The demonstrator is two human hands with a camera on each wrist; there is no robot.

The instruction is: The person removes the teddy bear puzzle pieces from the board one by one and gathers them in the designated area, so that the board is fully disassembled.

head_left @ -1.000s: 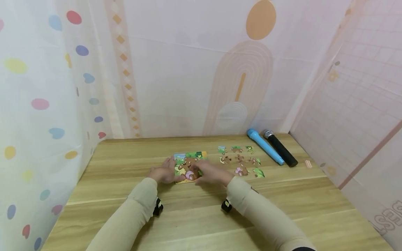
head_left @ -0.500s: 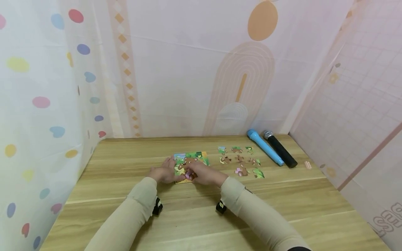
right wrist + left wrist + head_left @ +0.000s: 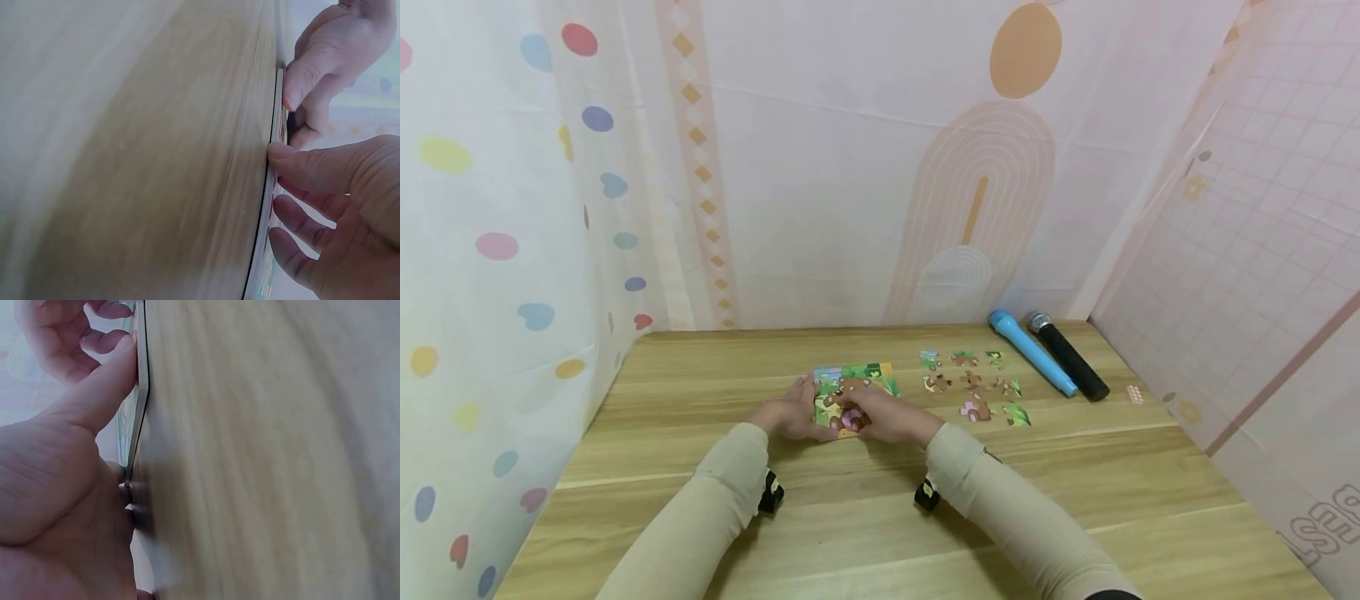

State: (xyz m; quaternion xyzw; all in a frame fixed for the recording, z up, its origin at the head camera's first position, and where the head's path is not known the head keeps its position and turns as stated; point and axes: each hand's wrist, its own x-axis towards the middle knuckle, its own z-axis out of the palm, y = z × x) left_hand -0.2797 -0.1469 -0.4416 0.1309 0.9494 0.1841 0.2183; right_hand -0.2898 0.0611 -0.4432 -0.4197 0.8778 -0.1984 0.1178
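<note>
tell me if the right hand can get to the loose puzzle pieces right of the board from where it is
Probably yes. The right hand rests on the puzzle board, and the loose pieces lie just to its right on bare table. Nothing stands between; the two microphones lie farther right.

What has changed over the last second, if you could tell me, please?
The right hand slid leftward across the puzzle board, closer to the left hand, which kept gripping the board's left edge. The loose pieces and both microphones stayed put.

Overhead head view; table-level wrist close-ups
</note>
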